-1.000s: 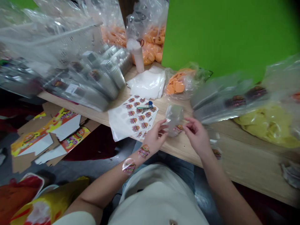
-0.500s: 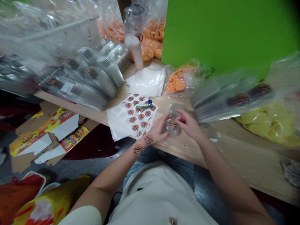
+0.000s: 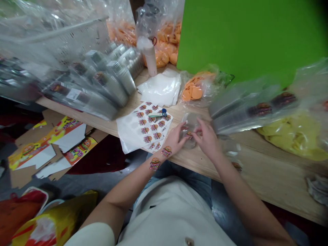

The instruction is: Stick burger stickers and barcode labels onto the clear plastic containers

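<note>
A small clear plastic container [image 3: 190, 119] lies on the wooden table in front of me. On its surface is a burger sticker [image 3: 189, 134]. My left hand [image 3: 176, 138] is closed around the container's left side, its thumb beside the sticker. From the right, my right hand [image 3: 207, 139] grips the container with bent fingers, its thumb at the sticker's right edge. Two more burger stickers [image 3: 154, 164] cling to my left forearm and wrist. Left of the container lies a sheet of burger stickers [image 3: 145, 130], with a small blue-ended tool [image 3: 159, 114] on top.
Stacked clear containers [image 3: 107, 83] fill the left back. A bag of orange discs [image 3: 193, 90], white sheets [image 3: 161, 87] and a pale bottle [image 3: 150, 59] stand behind. Bagged container stacks [image 3: 256, 109] and a yellow-filled bag [image 3: 294, 135] lie right. Flattened cartons [image 3: 51, 147] are below left.
My right hand's extended index finger has bent down, and its thumb has come onto the sticker's edge. My left thumb has moved up toward the sticker.
</note>
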`<state>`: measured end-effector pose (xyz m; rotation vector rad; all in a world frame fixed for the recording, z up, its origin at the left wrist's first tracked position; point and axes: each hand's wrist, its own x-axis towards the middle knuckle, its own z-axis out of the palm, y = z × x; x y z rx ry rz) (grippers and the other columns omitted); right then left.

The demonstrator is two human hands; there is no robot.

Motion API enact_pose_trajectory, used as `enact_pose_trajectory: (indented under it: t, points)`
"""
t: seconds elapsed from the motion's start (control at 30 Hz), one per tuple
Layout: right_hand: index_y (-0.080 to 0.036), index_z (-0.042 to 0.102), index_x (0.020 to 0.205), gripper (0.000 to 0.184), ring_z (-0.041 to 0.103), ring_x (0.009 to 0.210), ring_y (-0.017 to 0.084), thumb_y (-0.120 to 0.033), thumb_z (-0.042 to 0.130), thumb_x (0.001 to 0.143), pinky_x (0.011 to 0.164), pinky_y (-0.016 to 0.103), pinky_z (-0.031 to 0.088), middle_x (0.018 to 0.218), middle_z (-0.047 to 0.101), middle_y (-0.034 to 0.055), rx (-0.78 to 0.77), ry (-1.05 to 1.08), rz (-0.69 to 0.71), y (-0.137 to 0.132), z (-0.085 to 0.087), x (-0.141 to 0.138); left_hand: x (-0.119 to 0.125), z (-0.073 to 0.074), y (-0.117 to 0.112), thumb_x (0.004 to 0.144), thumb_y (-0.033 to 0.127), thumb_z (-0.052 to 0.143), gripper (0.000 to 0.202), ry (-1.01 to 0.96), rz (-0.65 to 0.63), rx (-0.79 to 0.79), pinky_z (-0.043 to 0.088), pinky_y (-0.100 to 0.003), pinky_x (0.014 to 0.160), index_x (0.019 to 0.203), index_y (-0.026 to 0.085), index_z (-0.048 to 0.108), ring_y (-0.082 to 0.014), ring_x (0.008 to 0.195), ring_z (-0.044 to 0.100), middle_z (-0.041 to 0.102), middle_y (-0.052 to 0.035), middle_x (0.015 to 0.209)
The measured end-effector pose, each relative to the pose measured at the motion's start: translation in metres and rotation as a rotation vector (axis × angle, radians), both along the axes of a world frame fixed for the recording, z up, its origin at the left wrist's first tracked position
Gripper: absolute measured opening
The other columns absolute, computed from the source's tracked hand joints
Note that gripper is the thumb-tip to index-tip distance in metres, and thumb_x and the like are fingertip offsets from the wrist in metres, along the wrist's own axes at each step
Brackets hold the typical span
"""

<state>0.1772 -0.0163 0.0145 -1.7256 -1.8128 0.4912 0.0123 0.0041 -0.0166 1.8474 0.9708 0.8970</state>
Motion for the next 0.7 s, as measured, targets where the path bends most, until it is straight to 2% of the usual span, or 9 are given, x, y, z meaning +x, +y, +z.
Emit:
enact_pose_trajectory:
  t: [0.1, 0.17, 0.23, 0.3, 0.33, 0.43, 0.5, 0.6, 0.7]
  points:
    - [-0.014, 0.029, 0.137, 0.074, 0.042, 0.117, 0.03, -0.035, 0.061, 0.074, 0.095, 0.049, 0.035, 0.126, 0.047, 0.0172, 0.184, -0.231, -0.005, -0.009, 0.005, 0.0, 0.0, 0.0, 0.002, 0.08, 0.028, 0.057, 0.062, -0.019, -0.007, -0.027, 0.033, -0.038, 0.099, 0.133, 0.014, 0.03, -0.0214, 0.114, 0.049, 0.057, -0.0119, 0.119]
    - [-0.016, 0.024, 0.139, 0.08, 0.041, 0.119, 0.029, -0.036, 0.063, 0.073, 0.095, 0.049, 0.036, 0.128, 0.047, 0.0162, 0.13, -0.251, 0.136, -0.013, 0.004, 0.001, -0.006, 0.003, 0.002, 0.081, 0.03, 0.056, 0.058, -0.058, 0.027, -0.082, 0.035, -0.038, 0.098, 0.132, 0.017, 0.033, -0.0212, 0.118, 0.046, 0.053, -0.0115, 0.125]
    - [-0.019, 0.021, 0.14, 0.078, 0.044, 0.118, 0.027, -0.033, 0.062, 0.075, 0.095, 0.048, 0.038, 0.126, 0.051, 0.0134, 0.065, -0.206, 0.232, -0.017, 0.003, 0.0, -0.015, 0.011, 0.001, 0.082, 0.031, 0.055, 0.05, -0.11, 0.174, -0.137, 0.037, -0.037, 0.096, 0.128, 0.02, 0.038, -0.0211, 0.12, 0.044, 0.047, -0.0107, 0.13]
    - [-0.021, 0.02, 0.14, 0.076, 0.044, 0.12, 0.024, -0.031, 0.061, 0.076, 0.097, 0.047, 0.037, 0.126, 0.052, 0.0111, 0.064, -0.128, 0.231, -0.021, 0.006, -0.001, -0.026, 0.023, -0.002, 0.08, 0.032, 0.057, 0.047, -0.187, 0.316, -0.248, 0.039, -0.036, 0.092, 0.123, 0.02, 0.043, -0.0206, 0.115, 0.047, 0.048, -0.0106, 0.127]
    - [-0.022, 0.02, 0.139, 0.075, 0.043, 0.121, 0.023, -0.031, 0.06, 0.077, 0.099, 0.047, 0.036, 0.128, 0.051, 0.0102, 0.078, -0.087, 0.23, -0.025, 0.008, -0.002, -0.03, 0.03, -0.004, 0.079, 0.032, 0.059, 0.048, -0.248, 0.314, -0.359, 0.041, -0.035, 0.089, 0.122, 0.02, 0.043, -0.0199, 0.11, 0.051, 0.051, -0.0106, 0.123]
    - [-0.024, 0.027, 0.137, 0.065, 0.041, 0.123, 0.023, -0.032, 0.057, 0.079, 0.1, 0.047, 0.036, 0.131, 0.048, 0.0093, 0.112, -0.048, 0.289, -0.04, 0.02, -0.003, -0.029, 0.049, -0.014, 0.072, 0.03, 0.068, 0.058, -0.46, 0.05, -0.804, 0.046, -0.03, 0.077, 0.123, 0.018, 0.042, -0.0156, 0.086, 0.061, 0.062, -0.0074, 0.099]
    - [-0.024, 0.031, 0.135, 0.059, 0.041, 0.123, 0.024, -0.031, 0.054, 0.081, 0.099, 0.047, 0.038, 0.131, 0.047, 0.0101, 0.134, -0.084, 0.316, -0.055, 0.029, 0.001, -0.02, 0.056, -0.022, 0.068, 0.028, 0.072, 0.063, -0.508, -0.093, -0.954, 0.046, -0.026, 0.068, 0.123, 0.017, 0.042, -0.0112, 0.069, 0.06, 0.062, -0.0023, 0.082]
    - [-0.022, 0.033, 0.134, 0.055, 0.041, 0.124, 0.023, -0.028, 0.052, 0.083, 0.099, 0.046, 0.038, 0.131, 0.047, 0.011, 0.127, -0.176, 0.301, -0.085, 0.04, 0.022, 0.0, 0.057, -0.03, 0.066, 0.033, 0.073, 0.071, -0.332, -0.162, -0.785, 0.046, -0.026, 0.065, 0.126, 0.017, 0.038, -0.0105, 0.06, 0.056, 0.058, 0.002, 0.07]
    - [-0.021, 0.032, 0.135, 0.055, 0.043, 0.122, 0.024, -0.027, 0.051, 0.083, 0.098, 0.047, 0.04, 0.13, 0.047, 0.0119, 0.026, -0.275, 0.258, -0.116, 0.042, 0.063, 0.011, 0.05, -0.024, 0.066, 0.042, 0.071, 0.078, -0.007, -0.14, -0.26, 0.045, -0.038, 0.081, 0.131, 0.018, 0.035, -0.0205, 0.085, 0.057, 0.06, -0.0071, 0.092]
